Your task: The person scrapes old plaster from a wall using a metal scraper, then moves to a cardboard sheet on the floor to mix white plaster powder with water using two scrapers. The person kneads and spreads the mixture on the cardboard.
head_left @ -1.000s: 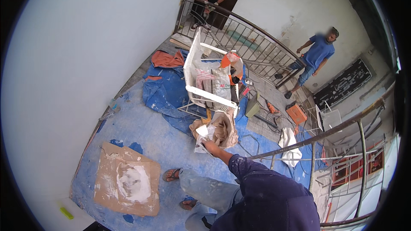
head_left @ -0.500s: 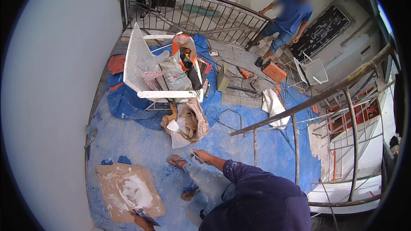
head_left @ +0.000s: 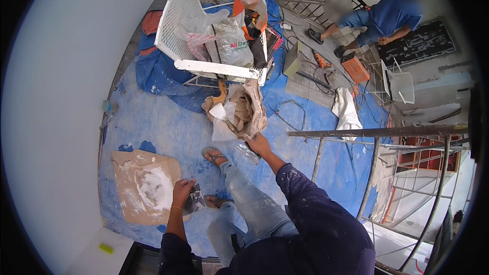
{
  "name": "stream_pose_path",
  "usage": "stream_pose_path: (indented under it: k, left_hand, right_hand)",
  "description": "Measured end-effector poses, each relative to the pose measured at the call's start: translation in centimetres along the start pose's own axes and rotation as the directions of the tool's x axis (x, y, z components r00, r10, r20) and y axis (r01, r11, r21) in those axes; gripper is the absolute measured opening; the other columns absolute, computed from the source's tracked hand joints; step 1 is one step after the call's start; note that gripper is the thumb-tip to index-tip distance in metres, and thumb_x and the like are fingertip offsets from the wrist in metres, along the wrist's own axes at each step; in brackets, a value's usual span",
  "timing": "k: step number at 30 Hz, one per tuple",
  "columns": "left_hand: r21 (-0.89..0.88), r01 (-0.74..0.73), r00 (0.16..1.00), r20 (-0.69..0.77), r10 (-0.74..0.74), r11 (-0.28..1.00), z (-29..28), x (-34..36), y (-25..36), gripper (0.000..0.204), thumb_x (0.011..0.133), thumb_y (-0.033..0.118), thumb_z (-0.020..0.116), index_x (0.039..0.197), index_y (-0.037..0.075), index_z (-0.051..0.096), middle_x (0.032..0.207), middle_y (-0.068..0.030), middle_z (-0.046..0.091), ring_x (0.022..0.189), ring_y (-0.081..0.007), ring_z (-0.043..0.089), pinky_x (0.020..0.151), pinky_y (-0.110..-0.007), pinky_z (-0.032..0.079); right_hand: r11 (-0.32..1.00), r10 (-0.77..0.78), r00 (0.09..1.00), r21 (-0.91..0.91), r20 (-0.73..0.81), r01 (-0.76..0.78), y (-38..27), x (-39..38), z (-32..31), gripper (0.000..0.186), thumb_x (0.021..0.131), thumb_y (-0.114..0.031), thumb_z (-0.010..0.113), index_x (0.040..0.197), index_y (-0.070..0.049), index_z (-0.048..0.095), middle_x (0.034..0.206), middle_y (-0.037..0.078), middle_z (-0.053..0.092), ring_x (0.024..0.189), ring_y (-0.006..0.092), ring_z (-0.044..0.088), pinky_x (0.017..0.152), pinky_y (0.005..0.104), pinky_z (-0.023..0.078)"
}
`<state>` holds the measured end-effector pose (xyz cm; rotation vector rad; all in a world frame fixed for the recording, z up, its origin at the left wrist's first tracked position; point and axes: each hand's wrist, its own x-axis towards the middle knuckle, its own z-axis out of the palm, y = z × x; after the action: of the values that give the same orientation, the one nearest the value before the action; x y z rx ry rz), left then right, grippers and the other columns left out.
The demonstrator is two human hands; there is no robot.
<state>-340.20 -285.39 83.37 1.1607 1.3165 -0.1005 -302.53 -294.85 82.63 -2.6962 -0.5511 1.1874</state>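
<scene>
My left hand (head_left: 183, 192) is closed on the edge of a dark, flat scraper plate (head_left: 195, 199) smeared with white. It is beside a sheet of brown cardboard (head_left: 125, 193) with a spread of white powder or paste (head_left: 155, 187) on it. My right hand (head_left: 259, 144) is closed on a flat, shiny grey putty knife (head_left: 247, 153), its handle mostly hidden by the fingers. That hand is at the near rim of a crumpled brown paper bag (head_left: 257, 104); whether it touches the bag I cannot tell. A white plastic piece (head_left: 222, 128) hangs on the bag's side.
A white metal bench (head_left: 214, 67) bears plastic bags (head_left: 232, 43). Blue sheeting (head_left: 168, 127) covers the floor. A metal railing (head_left: 377, 133) is on the right. Further off lie an orange drill (head_left: 322, 60), cables and an orange box (head_left: 355, 68). A person in blue (head_left: 395, 10) sits at the far right.
My left hand has risen off the cardboard with the scraper plate. My right hand has moved forward to the paper bag. The view has shifted, and the person in blue has gone from standing to sitting.
</scene>
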Motion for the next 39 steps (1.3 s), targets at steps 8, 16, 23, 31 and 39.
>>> stream_pose_path:
  k: [8,16,23,31,39]
  left_hand:
    - [0.426,0.007,0.998,0.05,-0.031,0.905,11.3,40.3,3.2,0.07,0.077,0.069,0.066,0.089,0.001,0.075,0.091,-0.0199,0.073,0.092,-0.0362,0.07,0.082,-0.042,0.051]
    - [0.269,0.204,0.96,-0.241,-0.139,0.941,26.8,62.9,1.7,0.071,0.07,0.061,0.072,0.098,-0.004,0.073,0.101,-0.0273,0.071,0.102,-0.0407,0.068,0.087,-0.046,0.052]
    - [-0.398,0.027,0.957,-0.255,-0.139,0.917,27.3,68.2,-1.8,0.049,0.073,0.038,0.071,0.099,-0.004,0.071,0.1,-0.026,0.072,0.099,-0.0418,0.068,0.085,-0.044,0.051]
    - [-0.199,0.182,0.98,-0.042,-0.194,0.963,20.6,67.3,-0.8,0.055,0.067,0.042,0.088,0.097,-0.002,0.073,0.092,-0.0161,0.074,0.082,-0.0267,0.071,0.074,-0.039,0.052]
    - [-0.358,0.149,0.963,-0.16,-0.218,0.922,14.8,63.7,-2.3,0.04,0.071,0.024,0.08,0.099,-0.004,0.073,0.092,-0.0175,0.074,0.082,-0.0292,0.071,0.076,-0.038,0.05]
  right_hand:
    - [0.935,0.008,0.993,-0.352,-0.119,-0.05,-1.8,30.8,4.4,0.082,0.082,-0.069,0.059,0.129,-0.002,0.056,0.111,0.026,0.069,0.106,0.0405,0.067,0.09,0.0486,0.052]
    - [0.849,-0.064,0.997,-0.527,-0.034,0.036,0.5,43.6,7.9,0.06,0.083,-0.052,0.063,0.12,-0.005,0.063,0.109,0.027,0.069,0.106,0.043,0.065,0.093,0.0505,0.05]
    - [0.832,-0.011,1.0,-0.555,-0.007,0.006,-0.4,49.0,6.0,0.056,0.082,-0.046,0.066,0.117,-0.002,0.065,0.113,0.026,0.068,0.107,0.0396,0.067,0.092,0.0466,0.053]
    - [0.81,-0.151,0.986,-0.563,0.074,0.166,-3.3,46.2,6.9,0.047,0.082,-0.036,0.063,0.098,0.008,0.068,0.096,0.033,0.068,0.095,0.0457,0.068,0.087,0.05,0.054]
    - [0.736,-0.213,0.962,-0.619,0.171,0.273,-6.6,41.2,8.4,0.033,0.085,-0.027,0.059,0.103,0.0,0.067,0.095,0.029,0.069,0.091,0.0436,0.069,0.082,0.0526,0.054]
